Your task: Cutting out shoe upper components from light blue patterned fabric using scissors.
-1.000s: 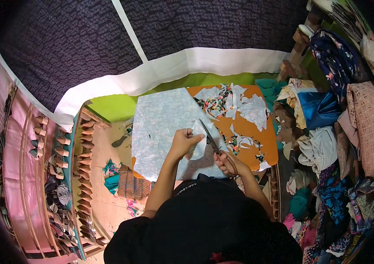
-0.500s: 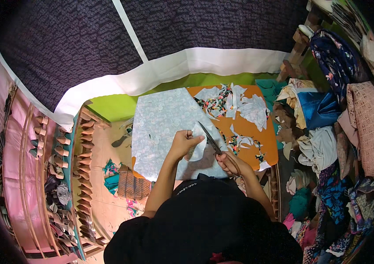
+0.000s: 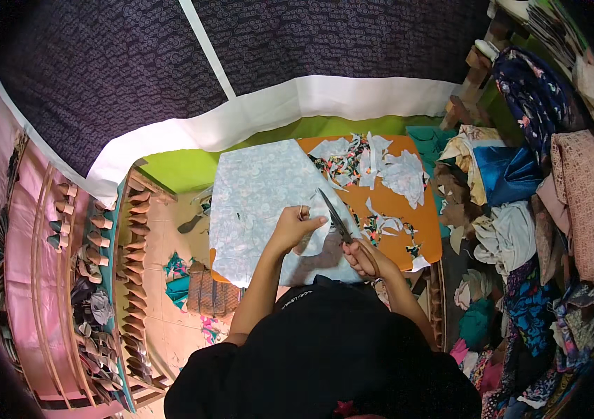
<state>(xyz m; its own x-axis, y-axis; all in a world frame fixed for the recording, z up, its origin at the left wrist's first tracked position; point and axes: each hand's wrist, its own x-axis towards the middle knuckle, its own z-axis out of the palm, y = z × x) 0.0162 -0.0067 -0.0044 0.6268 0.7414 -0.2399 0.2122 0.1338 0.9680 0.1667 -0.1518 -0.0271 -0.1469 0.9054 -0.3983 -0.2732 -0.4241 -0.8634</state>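
My left hand (image 3: 295, 229) pinches a small white cloth piece (image 3: 318, 241) between thumb and fingers, above the table. In my right hand (image 3: 361, 258) is a pair of dark scissors (image 3: 339, 222), its blades pointing up and to the left along the right side of the piece. Whether the blades touch the cloth I cannot tell. Beneath both hands a large pale sheet of cloth (image 3: 255, 181) with a faint pattern covers the left part of the orange table (image 3: 426, 234).
White and floral cloth scraps (image 3: 403, 178) lie on the table's right side. Heaped fabrics (image 3: 506, 234) fill the right edge. Racks of shoe lasts (image 3: 136, 272) stand at the left, with scraps on the floor (image 3: 178, 321). A dark patterned curtain (image 3: 136, 77) hangs ahead.
The scissors have shifted slightly, their tips a little up and to the right. The small cloth piece has turned a little in my left hand, which stays nearly in place.
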